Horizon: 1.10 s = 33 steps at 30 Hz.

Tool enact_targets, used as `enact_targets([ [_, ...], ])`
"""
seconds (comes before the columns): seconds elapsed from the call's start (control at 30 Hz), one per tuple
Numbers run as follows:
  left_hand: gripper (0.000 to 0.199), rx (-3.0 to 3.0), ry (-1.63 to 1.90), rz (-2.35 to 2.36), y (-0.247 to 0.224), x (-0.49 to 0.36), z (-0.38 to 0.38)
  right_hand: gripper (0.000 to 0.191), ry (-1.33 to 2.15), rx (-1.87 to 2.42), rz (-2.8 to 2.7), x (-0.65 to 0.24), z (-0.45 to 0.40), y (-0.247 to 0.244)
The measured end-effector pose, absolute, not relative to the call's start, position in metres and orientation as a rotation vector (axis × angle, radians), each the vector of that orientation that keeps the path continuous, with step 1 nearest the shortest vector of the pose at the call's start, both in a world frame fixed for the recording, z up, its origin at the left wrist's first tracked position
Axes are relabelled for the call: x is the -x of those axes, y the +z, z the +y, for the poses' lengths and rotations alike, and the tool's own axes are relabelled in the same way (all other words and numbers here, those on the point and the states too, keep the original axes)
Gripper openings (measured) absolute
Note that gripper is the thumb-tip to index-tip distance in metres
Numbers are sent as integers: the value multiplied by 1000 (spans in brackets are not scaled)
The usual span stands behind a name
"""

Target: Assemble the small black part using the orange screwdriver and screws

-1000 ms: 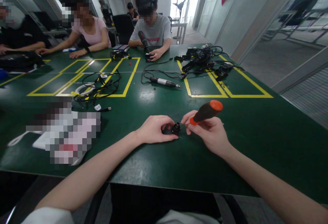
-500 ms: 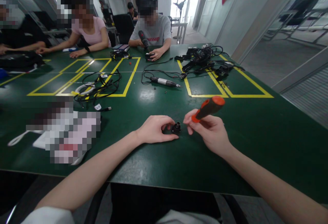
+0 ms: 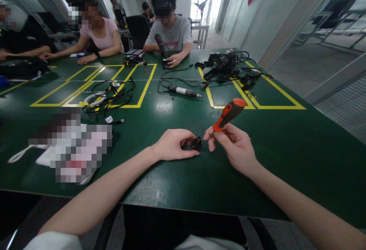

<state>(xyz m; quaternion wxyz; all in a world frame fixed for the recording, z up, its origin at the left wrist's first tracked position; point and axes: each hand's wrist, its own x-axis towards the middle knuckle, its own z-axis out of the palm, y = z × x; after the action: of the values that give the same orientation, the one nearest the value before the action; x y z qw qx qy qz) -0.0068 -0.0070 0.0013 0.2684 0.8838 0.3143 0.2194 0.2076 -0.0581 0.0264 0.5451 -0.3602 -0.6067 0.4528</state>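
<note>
On the green table (image 3: 160, 181), a small black part (image 3: 197, 143) with a round metal-rimmed top stands between the thumb and fingers of my left hand (image 3: 175, 144). Just right of it, my right hand (image 3: 236, 145) is closed on a screwdriver (image 3: 229, 114) with an orange and dark grey handle. The handle tilts up and to the right. Its shaft is mostly hidden by my fingers, and I cannot make out the tip.
Beyond my hands lies a corded electric screwdriver (image 3: 183, 91). Black cables (image 3: 223, 65) pile up at the back right, more cables (image 3: 114, 93) at the left. A blurred pink item (image 3: 91, 147) lies front left. A person (image 3: 168, 28) works opposite.
The screwdriver handle has tipped to a more upright angle and shifted slightly left in my right hand. My left hand and the black part have hardly moved.
</note>
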Motion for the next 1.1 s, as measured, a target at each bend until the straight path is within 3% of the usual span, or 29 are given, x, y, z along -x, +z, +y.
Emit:
enact_targets([
  [0.4, 30, -2377, 635, 787, 2, 8, -6, 26, 1067, 819, -1471, -208, -61, 27],
  [1.1, 31, -2414, 633, 810, 1, 7, -7, 35, 1087, 828, -1474, -209, -57, 24],
])
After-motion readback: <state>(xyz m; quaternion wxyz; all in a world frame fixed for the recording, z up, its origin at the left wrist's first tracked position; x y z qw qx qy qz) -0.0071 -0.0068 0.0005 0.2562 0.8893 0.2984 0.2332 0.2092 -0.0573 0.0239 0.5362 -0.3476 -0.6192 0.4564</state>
